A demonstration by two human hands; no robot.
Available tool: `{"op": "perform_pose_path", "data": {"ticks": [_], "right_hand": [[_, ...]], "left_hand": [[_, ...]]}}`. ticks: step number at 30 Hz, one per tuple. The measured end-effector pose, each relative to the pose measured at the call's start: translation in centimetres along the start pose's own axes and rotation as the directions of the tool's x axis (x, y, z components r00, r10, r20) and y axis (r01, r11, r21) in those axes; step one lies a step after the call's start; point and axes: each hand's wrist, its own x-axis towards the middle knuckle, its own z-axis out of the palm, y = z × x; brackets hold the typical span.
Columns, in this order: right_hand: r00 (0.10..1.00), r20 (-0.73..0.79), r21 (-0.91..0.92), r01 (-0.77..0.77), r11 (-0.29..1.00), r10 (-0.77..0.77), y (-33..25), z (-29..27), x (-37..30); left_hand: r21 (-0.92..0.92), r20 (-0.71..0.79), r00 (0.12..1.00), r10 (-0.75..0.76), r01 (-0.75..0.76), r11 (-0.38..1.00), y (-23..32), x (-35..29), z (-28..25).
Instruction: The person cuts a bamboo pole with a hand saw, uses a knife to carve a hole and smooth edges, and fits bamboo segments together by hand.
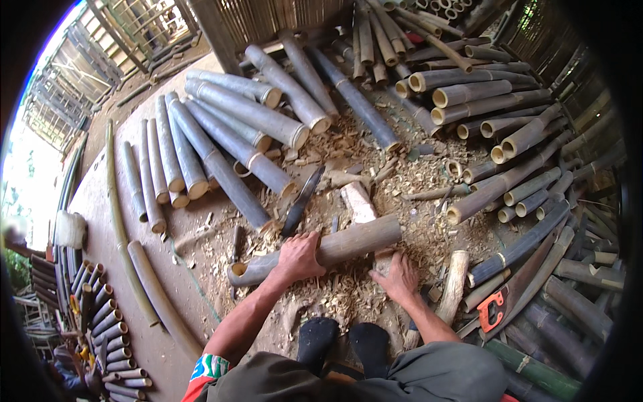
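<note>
A thick greyish-brown bamboo section (358, 239) lies crosswise in front of me, with a cut-out opening near its left end. My left hand (300, 257) is closed over its middle, fingers wrapped on top. Under its right part, my right hand (398, 276) grips a short pale wooden block (384, 259), partly hidden by the fingers. Just beyond my left hand lies a dark machete-like blade (305, 199), its lower end close to the bamboo. A pale, whitish wood piece (358, 203) rests behind the bamboo. Left of it is a slim dark tool (236, 242).
Wood chips (422, 177) cover the ground around my feet. Bamboo poles (248, 110) lie fanned out ahead, with more stacked bamboo (489, 100) on the right. An orange-handled saw (493, 309) and a pale log (454, 285) lie near my right arm. Long poles (161, 295) lie left.
</note>
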Motion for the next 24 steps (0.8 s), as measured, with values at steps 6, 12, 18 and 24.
{"op": "perform_pose_path", "data": {"ticks": [6, 12, 18, 24], "right_hand": [[1.0, 0.018, 0.071, -0.024, 0.997, 0.023, -0.3, -1.6, -0.2], [0.998, -0.06, 0.059, 0.041, 0.997, -0.038, 0.9, -0.1, 0.0], [0.998, -0.066, 0.398, 0.04, 0.916, -0.015, 3.8, 1.4, 1.1], [0.99, -0.112, 0.731, 0.14, 0.668, -0.084, 6.6, -3.3, 1.3]], "left_hand": [[-0.546, -0.302, 0.924, -0.234, 0.034, 0.837, 3.7, -3.3, -8.8], [-0.95, -0.285, 0.891, -0.353, -0.213, 0.228, -0.8, -8.2, -12.8], [-0.938, 0.098, 0.724, -0.683, -0.162, -0.307, -4.2, -11.3, 1.5], [-0.714, 0.51, 0.623, -0.592, -0.076, -0.696, -0.4, -13.1, 10.3]]}}
